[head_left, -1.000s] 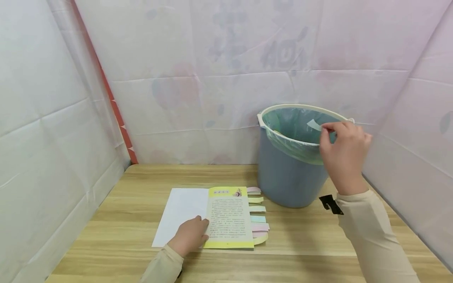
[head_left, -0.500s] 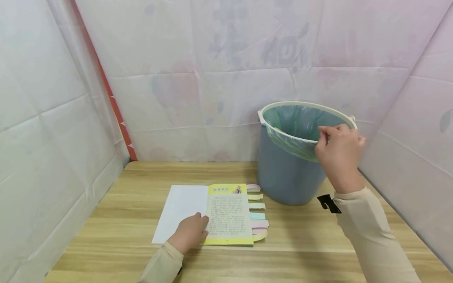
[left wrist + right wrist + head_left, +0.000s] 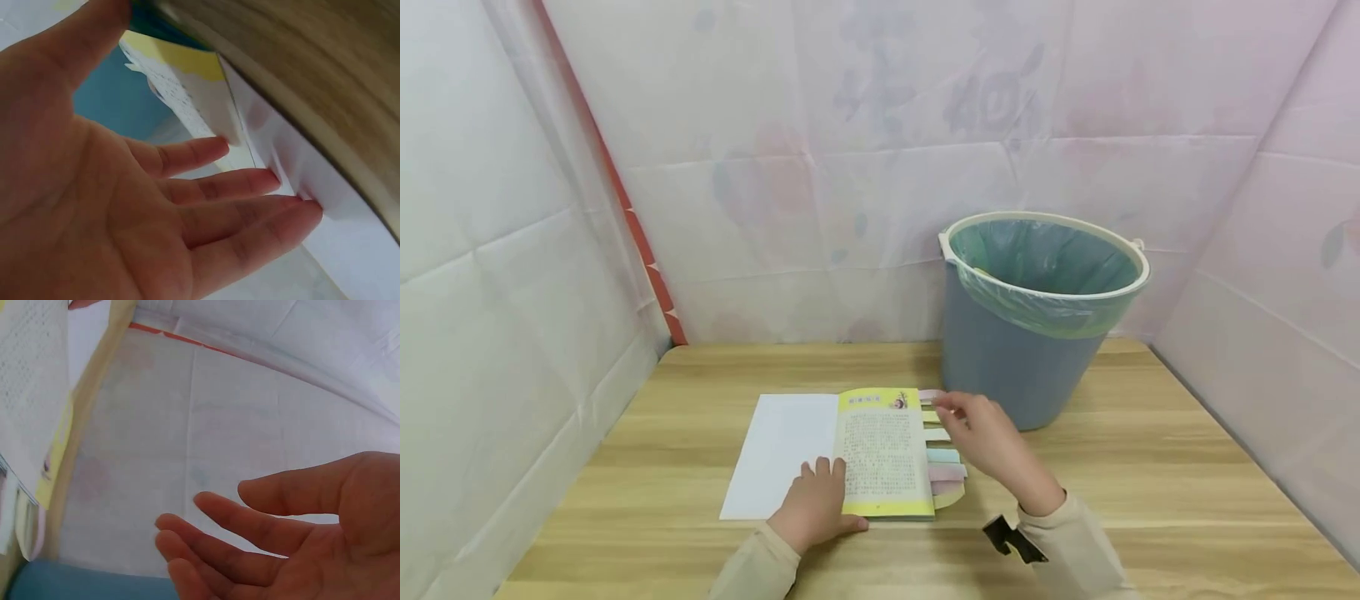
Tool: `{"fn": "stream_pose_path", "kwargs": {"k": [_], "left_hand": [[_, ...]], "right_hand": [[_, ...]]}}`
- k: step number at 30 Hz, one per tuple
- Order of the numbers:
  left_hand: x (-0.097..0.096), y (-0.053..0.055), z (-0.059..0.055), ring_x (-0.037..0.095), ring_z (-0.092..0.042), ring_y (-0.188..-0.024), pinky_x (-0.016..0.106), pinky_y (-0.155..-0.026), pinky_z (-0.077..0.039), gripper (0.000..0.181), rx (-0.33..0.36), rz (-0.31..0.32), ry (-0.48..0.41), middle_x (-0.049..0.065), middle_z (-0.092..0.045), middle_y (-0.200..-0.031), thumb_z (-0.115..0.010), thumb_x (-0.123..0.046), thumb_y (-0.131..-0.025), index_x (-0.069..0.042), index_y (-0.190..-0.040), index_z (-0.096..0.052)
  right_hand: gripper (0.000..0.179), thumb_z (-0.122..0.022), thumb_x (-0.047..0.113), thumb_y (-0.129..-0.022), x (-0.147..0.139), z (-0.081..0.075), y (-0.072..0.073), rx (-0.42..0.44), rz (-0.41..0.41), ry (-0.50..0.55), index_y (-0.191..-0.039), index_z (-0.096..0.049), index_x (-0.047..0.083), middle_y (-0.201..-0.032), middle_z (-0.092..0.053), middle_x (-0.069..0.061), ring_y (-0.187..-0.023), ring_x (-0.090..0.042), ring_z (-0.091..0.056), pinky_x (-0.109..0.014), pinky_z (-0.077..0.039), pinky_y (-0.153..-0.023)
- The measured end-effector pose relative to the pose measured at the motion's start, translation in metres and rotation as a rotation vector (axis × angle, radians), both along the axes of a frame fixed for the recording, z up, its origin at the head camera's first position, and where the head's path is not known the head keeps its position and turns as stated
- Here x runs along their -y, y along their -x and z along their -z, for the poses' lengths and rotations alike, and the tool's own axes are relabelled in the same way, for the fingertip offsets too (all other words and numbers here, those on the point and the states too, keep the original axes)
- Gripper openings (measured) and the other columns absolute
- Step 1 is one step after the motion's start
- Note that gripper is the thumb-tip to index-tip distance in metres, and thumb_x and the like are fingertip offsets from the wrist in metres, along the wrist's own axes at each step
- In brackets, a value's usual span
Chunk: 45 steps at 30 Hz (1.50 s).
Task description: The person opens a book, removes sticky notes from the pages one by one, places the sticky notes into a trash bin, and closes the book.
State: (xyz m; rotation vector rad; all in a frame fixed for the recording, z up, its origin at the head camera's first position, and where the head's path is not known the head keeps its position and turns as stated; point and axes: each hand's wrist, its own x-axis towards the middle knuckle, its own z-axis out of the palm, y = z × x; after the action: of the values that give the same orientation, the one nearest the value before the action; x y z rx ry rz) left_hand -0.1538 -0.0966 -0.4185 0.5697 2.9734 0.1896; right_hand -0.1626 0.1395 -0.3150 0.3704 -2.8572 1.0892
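Note:
An open book (image 3: 883, 458) lies on the table, a white page on its left and a yellow-bordered printed page on its right. My left hand (image 3: 812, 504) rests at the lower middle of the book, fingers straight and fingertips touching the white page in the left wrist view. Several coloured paper tabs, among them a blue tab (image 3: 943, 456), stick out from the book's right edge. Over the upper tabs hovers my right hand (image 3: 988, 437). Its thumb and fingers are apart and hold nothing in the right wrist view (image 3: 269, 544).
Behind the book at right stands a blue-grey bucket (image 3: 1015, 358) with a pale rim and a green plastic liner (image 3: 1037, 250); a bit of yellow shows inside. Pale printed sheets (image 3: 737, 208) hang around the wooden table (image 3: 700, 375) at the back and sides.
The pale strip my right hand pinched over the bucket is out of sight. That hand has moved left and down to the book's tabs. My left hand's fingers have spread on the book.

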Motion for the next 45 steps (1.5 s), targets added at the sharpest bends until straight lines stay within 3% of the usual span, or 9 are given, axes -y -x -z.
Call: {"fn": "stream_pose_path", "kwargs": {"k": [7, 14, 20, 23, 27, 32, 37, 40, 45], "left_hand": [[0.005, 0.001, -0.004, 0.053, -0.052, -0.108, 0.057, -0.081, -0.05, 0.091, 0.091, -0.015, -0.078, 0.03, -0.052, -0.118, -0.075, -0.056, -0.074, 0.01, -0.129, -0.046], [0.007, 0.006, -0.005, 0.049, -0.053, -0.107, 0.056, -0.081, -0.05, 0.089, 0.122, -0.005, -0.088, 0.029, -0.054, -0.116, -0.074, -0.056, -0.075, 0.009, -0.129, -0.046], [0.005, 0.008, -0.008, 0.051, -0.051, -0.114, 0.058, -0.086, -0.048, 0.09, 0.148, -0.009, -0.096, 0.031, -0.052, -0.123, -0.073, -0.056, -0.076, 0.01, -0.131, -0.046], [0.005, 0.007, -0.009, 0.051, -0.05, -0.114, 0.058, -0.087, -0.048, 0.089, 0.149, -0.012, -0.097, 0.032, -0.052, -0.124, -0.073, -0.056, -0.076, 0.01, -0.131, -0.046], [0.005, 0.006, -0.01, 0.051, -0.051, -0.113, 0.057, -0.085, -0.049, 0.088, 0.141, -0.011, -0.081, 0.031, -0.052, -0.122, -0.073, -0.055, -0.076, 0.009, -0.13, -0.047], [0.005, 0.004, -0.012, 0.052, -0.05, -0.114, 0.058, -0.086, -0.049, 0.087, 0.13, -0.015, -0.078, 0.033, -0.051, -0.124, -0.073, -0.055, -0.076, 0.01, -0.129, -0.047], [0.003, 0.002, -0.012, 0.052, -0.049, -0.115, 0.058, -0.086, -0.048, 0.087, 0.136, -0.033, -0.093, 0.033, -0.05, -0.125, -0.075, -0.053, -0.075, 0.009, -0.129, -0.047], [0.002, -0.001, -0.014, 0.056, -0.045, -0.118, 0.059, -0.086, -0.049, 0.088, 0.116, -0.042, -0.104, 0.036, -0.046, -0.131, -0.076, -0.052, -0.075, 0.009, -0.131, -0.047], [-0.007, -0.017, -0.033, 0.052, -0.046, -0.121, 0.054, -0.084, -0.052, 0.078, -0.071, 0.055, -0.116, 0.035, -0.042, -0.137, -0.074, -0.045, -0.08, 0.01, -0.129, -0.049]], "right_hand": [[0.024, -0.053, 0.006, -0.097, 0.002, 0.017, 0.008, 0.137, -0.048, -0.002, -0.114, -0.065, -0.006, -0.108, -0.067, -0.016, -0.095, -0.029, -0.063, -0.042, -0.053, -0.074], [0.026, -0.048, 0.005, -0.096, 0.003, 0.043, 0.023, 0.259, -0.109, -0.06, -0.113, -0.063, -0.009, -0.071, -0.055, -0.006, -0.051, -0.012, -0.035, -0.026, -0.035, -0.052], [0.025, -0.05, 0.004, -0.095, 0.004, 0.057, 0.029, 0.296, -0.109, -0.005, -0.11, -0.064, -0.011, -0.098, -0.066, -0.015, -0.054, -0.013, -0.038, -0.026, -0.035, -0.052], [0.022, -0.051, 0.005, -0.096, 0.004, 0.06, 0.031, 0.285, -0.119, 0.009, -0.104, -0.066, -0.01, -0.092, -0.064, -0.013, -0.05, -0.012, -0.034, -0.026, -0.034, -0.052], [0.022, -0.049, 0.005, -0.097, 0.003, 0.06, 0.032, 0.262, -0.171, 0.027, -0.088, -0.066, -0.007, -0.066, -0.046, -0.001, -0.047, -0.01, -0.025, -0.024, -0.028, -0.05], [0.028, -0.049, 0.005, -0.098, 0.003, 0.058, 0.032, 0.24, -0.222, 0.041, -0.073, -0.059, -0.004, -0.055, -0.025, 0.005, -0.047, -0.008, -0.021, -0.022, -0.022, -0.048], [0.021, -0.054, 0.007, -0.096, 0.005, 0.054, 0.029, 0.201, -0.159, 0.03, -0.092, -0.068, -0.008, -0.08, -0.065, -0.008, -0.064, -0.016, -0.056, -0.032, -0.048, -0.059], [0.022, -0.055, 0.007, -0.096, 0.006, 0.051, 0.027, 0.186, -0.122, 0.035, -0.104, -0.068, -0.01, -0.105, -0.068, -0.02, -0.093, -0.029, -0.065, -0.042, -0.054, -0.076], [0.023, -0.055, 0.007, -0.096, 0.008, 0.049, 0.028, 0.187, -0.1, 0.067, -0.107, -0.067, -0.009, -0.109, -0.067, -0.02, -0.097, -0.03, -0.065, -0.043, -0.054, -0.078]]}}
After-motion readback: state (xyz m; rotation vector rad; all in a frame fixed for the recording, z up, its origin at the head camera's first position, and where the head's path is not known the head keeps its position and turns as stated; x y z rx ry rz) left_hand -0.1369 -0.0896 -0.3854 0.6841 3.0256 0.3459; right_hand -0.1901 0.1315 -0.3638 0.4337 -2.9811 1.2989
